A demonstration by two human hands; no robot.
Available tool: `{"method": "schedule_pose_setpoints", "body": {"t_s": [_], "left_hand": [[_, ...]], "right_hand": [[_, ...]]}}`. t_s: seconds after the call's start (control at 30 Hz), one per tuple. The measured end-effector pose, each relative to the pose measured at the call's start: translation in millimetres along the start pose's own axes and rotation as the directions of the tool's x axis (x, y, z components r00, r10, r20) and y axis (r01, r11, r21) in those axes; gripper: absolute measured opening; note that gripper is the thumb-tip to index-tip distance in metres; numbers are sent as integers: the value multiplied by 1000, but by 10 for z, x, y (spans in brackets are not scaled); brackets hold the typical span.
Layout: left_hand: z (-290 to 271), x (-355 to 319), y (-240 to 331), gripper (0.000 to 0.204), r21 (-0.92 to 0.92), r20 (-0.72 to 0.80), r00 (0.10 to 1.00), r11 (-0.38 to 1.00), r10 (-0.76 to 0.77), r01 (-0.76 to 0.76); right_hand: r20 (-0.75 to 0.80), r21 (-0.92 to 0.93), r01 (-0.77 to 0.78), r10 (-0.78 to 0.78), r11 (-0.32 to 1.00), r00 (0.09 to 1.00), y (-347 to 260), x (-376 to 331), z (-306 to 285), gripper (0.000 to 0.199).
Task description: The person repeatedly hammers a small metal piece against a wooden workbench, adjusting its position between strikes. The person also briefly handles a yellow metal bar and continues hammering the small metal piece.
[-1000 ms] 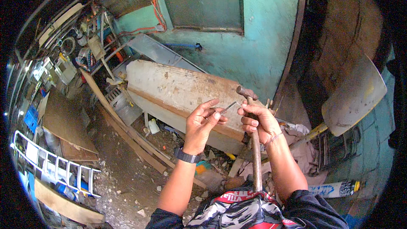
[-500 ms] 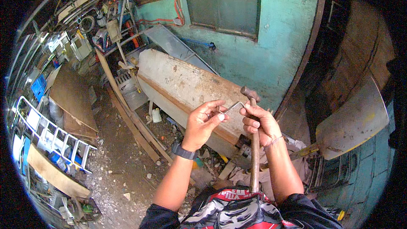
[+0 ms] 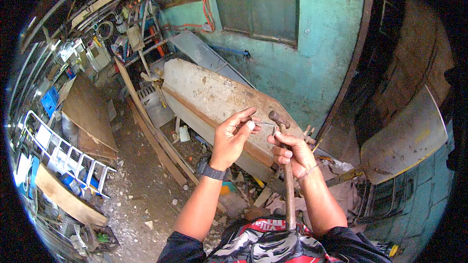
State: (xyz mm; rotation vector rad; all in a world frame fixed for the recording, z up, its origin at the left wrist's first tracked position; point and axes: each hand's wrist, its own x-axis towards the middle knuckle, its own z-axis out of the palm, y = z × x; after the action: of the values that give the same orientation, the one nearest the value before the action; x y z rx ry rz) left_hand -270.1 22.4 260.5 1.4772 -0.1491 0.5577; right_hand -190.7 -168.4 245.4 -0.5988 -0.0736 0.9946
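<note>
My left hand (image 3: 228,139), with a dark watch on its wrist, pinches one end of a thin bent metal rod (image 3: 266,124) between thumb and fingers. The other bent end meets the thumb and forefinger of my right hand (image 3: 296,153). Against its palm, that same hand grips a hammer (image 3: 289,185), whose wooden handle points down toward my shirt. The small dark hammer head stands above the fist, close to the rod. Fingers partly cover both rod ends.
Beyond my hands lies a long, worn white board structure (image 3: 209,87) with a brown edge. Long wooden strips (image 3: 161,146) lie on the stony ground at left, near a white ladder (image 3: 68,153). A shovel blade (image 3: 404,141) stands at right, before a teal wall (image 3: 331,34).
The rod has turned in my fingers, its bent end now pointing down beside the hammer. My right hand and the hammer have shifted slightly left and down. Both hands keep their hold.
</note>
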Motion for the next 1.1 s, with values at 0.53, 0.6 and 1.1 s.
{"method": "schedule_pose_setpoints", "body": {"t_s": [0.53, 0.6, 1.1], "left_hand": [[25, 122, 63, 41, 49, 30, 999, 998, 32, -34], [30, 127, 69, 41, 31, 29, 999, 999, 21, -22], [-11, 133, 59, 39, 1, 40, 998, 999, 40, -40]], "right_hand": [[61, 25, 25, -26, 999, 998, 16, -35, 6, 16], [71, 28, 27, -29, 999, 997, 22, -29, 3, 16], [48, 51, 9, -12, 999, 999, 47, 41, -14, 13]]}}
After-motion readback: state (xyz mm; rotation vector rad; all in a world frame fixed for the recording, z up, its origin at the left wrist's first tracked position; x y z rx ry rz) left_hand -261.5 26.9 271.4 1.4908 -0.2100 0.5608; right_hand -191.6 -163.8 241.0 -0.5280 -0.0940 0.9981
